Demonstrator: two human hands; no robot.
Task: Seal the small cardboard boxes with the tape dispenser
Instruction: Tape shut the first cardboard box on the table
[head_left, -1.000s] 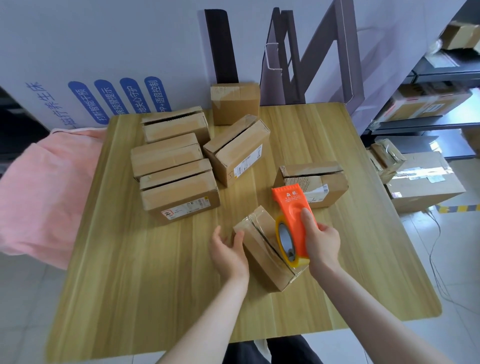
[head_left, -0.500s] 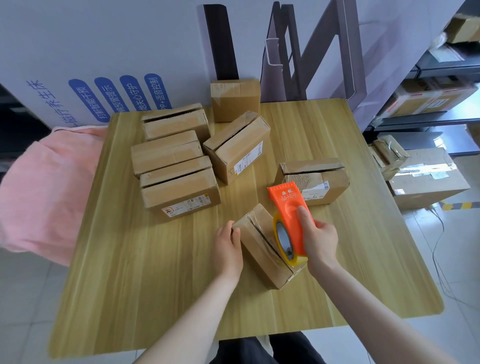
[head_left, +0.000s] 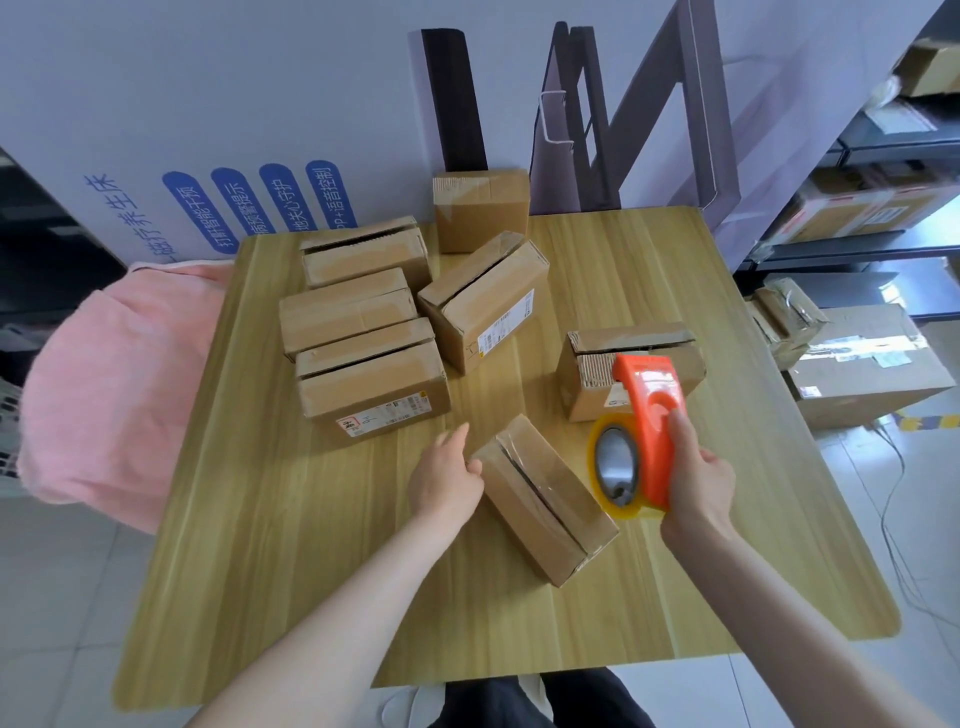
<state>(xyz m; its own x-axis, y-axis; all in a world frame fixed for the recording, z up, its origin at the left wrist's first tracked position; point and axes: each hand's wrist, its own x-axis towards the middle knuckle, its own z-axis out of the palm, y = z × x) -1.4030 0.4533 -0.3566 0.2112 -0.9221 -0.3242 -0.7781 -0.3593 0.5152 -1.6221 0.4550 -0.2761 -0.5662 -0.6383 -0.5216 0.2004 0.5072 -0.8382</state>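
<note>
A small cardboard box (head_left: 545, 499) lies slantwise near the middle of the wooden table (head_left: 322, 571), with shiny tape over its top seam. My left hand (head_left: 447, 480) rests against the box's left end, fingers touching its corner. My right hand (head_left: 698, 480) grips the orange tape dispenser (head_left: 649, 421), held just right of the box and lifted off it. A roll of yellowish tape (head_left: 615, 467) sits in the dispenser. Another small box (head_left: 631, 374) stands behind the dispenser.
Several more small boxes (head_left: 374, 332) are grouped at the table's back left, one upright (head_left: 480, 208) at the far edge. A pink cloth (head_left: 109, 384) lies left of the table. Large cartons (head_left: 862, 358) and shelves stand to the right on the floor.
My right hand has carried the dispenser off the box top to the right. My left hand stays at the box's left end.
</note>
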